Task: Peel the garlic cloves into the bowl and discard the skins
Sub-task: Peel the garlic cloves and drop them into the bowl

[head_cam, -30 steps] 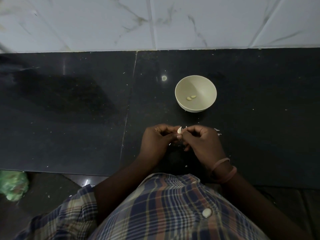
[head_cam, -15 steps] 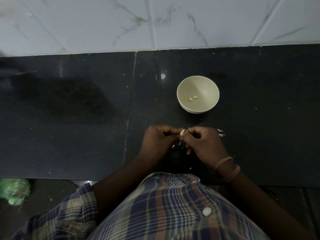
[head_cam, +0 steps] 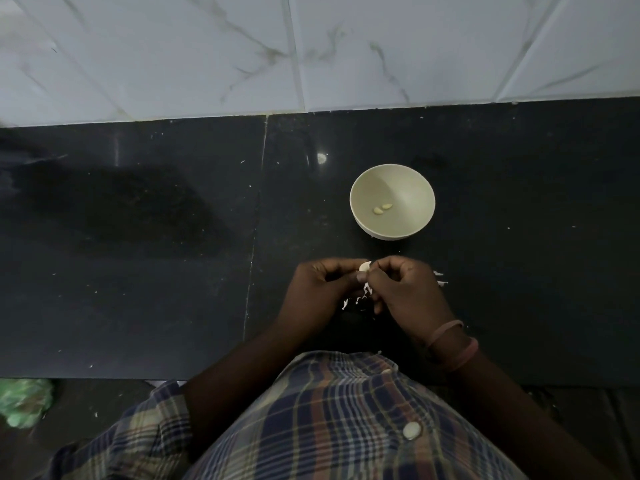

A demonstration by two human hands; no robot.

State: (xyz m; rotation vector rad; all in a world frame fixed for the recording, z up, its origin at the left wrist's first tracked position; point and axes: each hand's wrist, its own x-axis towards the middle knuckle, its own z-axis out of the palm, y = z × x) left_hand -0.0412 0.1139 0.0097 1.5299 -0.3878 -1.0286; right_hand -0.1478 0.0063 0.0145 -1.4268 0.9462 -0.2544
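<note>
A small pale garlic clove (head_cam: 364, 266) shows between my fingertips above the dark counter. My left hand (head_cam: 320, 284) pinches it from the left and my right hand (head_cam: 403, 289) pinches it from the right, fingers curled. Most of the clove is hidden by my fingers. A cream bowl (head_cam: 412, 188) stands just beyond my hands with two peeled cloves (head_cam: 382, 207) lying in its bottom. White skin scraps (head_cam: 358, 299) lie on the counter under my hands, and a few more skin scraps (head_cam: 440, 278) lie to the right of my right hand.
The black stone counter (head_cam: 138, 254) runs left and right, with a seam left of my hands. A white marble-tiled wall (head_cam: 311, 46) backs it. A green plastic bag (head_cam: 24, 401) lies on the floor at the lower left.
My hands stay together on the clove, picking at it. More white skin scraps show below my hands now. The view has shifted slightly.
</note>
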